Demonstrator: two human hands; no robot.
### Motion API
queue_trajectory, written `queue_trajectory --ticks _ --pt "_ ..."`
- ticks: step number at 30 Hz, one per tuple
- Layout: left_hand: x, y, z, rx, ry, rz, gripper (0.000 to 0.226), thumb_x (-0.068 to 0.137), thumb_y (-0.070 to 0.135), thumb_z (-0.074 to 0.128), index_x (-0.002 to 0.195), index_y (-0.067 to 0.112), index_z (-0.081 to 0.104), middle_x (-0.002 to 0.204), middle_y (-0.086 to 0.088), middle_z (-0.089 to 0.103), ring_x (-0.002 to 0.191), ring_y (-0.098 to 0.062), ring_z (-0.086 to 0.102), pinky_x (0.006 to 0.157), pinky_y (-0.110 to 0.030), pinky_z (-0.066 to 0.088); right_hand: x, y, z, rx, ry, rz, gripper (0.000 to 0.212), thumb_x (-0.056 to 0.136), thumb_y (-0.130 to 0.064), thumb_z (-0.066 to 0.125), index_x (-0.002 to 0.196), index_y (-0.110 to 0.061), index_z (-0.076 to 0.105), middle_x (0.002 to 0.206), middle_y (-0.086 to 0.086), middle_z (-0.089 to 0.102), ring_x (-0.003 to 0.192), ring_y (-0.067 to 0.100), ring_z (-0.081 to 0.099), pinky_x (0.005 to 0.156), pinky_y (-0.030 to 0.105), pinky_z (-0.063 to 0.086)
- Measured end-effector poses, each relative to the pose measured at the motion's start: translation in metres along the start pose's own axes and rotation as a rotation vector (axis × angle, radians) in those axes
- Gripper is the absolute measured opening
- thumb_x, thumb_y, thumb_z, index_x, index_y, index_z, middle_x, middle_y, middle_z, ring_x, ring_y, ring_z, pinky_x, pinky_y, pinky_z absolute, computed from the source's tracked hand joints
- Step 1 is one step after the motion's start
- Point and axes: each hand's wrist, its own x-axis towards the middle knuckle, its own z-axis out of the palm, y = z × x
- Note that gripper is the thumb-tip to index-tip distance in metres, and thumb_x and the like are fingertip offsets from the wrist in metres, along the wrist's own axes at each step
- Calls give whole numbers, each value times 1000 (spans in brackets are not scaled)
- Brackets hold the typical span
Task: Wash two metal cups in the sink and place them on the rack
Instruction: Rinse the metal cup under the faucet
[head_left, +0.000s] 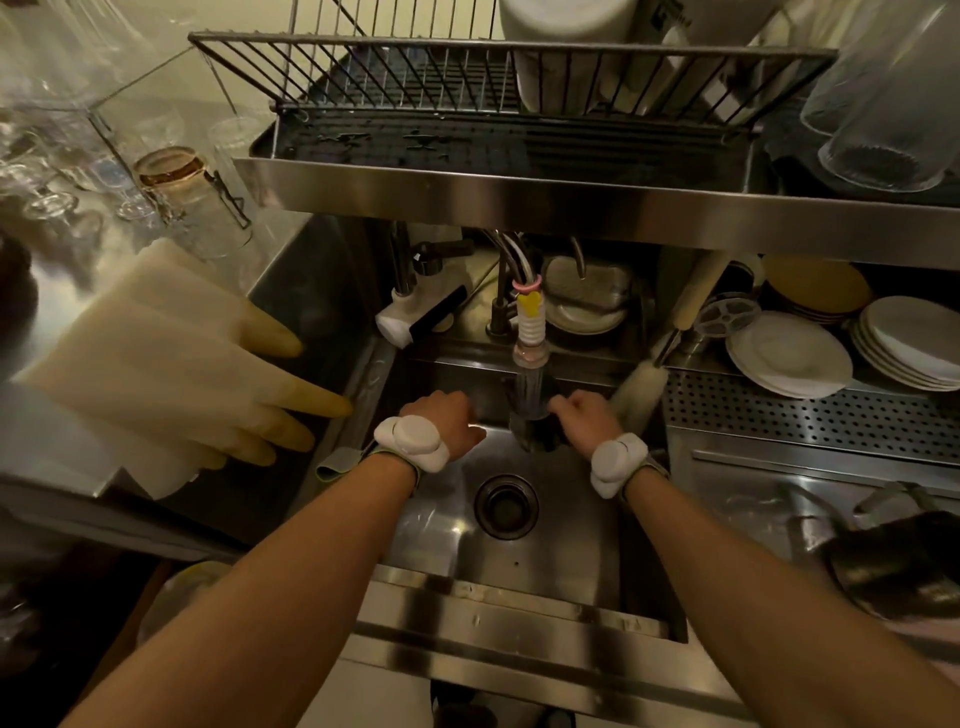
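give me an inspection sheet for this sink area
surface: steel sink, drain uncovered
job's things: one dark metal cup under the tap; second cup not made out; rack above
clutter: rubber gloves and glasses left; bottle brush and plates right
grippers: left hand curled, hold hidden; right hand fingers seemingly round the metal cup
cables: nothing seen; hoses behind the tap
surroundings: white containers in the rack; steel shelf overhead
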Motion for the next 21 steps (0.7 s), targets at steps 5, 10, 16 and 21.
queue_trajectory --ticks 5,10,16,21 --pt "3 -7 -1 -11 -31 -15 38 89 45 54 119 24 63 129 -9 59 115 -32 58 95 -39 49 1 13 9 78 11 13 33 90 -24 53 60 -13 45 69 10 46 72 25 48 70 38 40" --pt "1 -11 -1 -14 -32 -12 37 87 46 56 116 24 66 124 -9 63 111 -32 61 93 -39 51 3 6 9 70 31 -7 37 91 -24 52 57 -13 43 61 3 43 62 19 44 68 33 34" --pt "-1 -10 -4 -13 -24 -16 36 87 46 56 117 27 64 125 -8 63 112 -32 60 94 -39 50 9 11 4 68 22 2 31 90 -25 54 61 -15 47 63 2 47 67 21 48 67 33 38" --pt "-2 -7 -2 -11 -39 -18 39 88 44 55 122 25 61 129 -9 60 114 -31 59 94 -38 50 7 6 8 95 -8 -14 31 90 -23 53 62 -12 45 63 4 44 61 17 43 59 30 34"
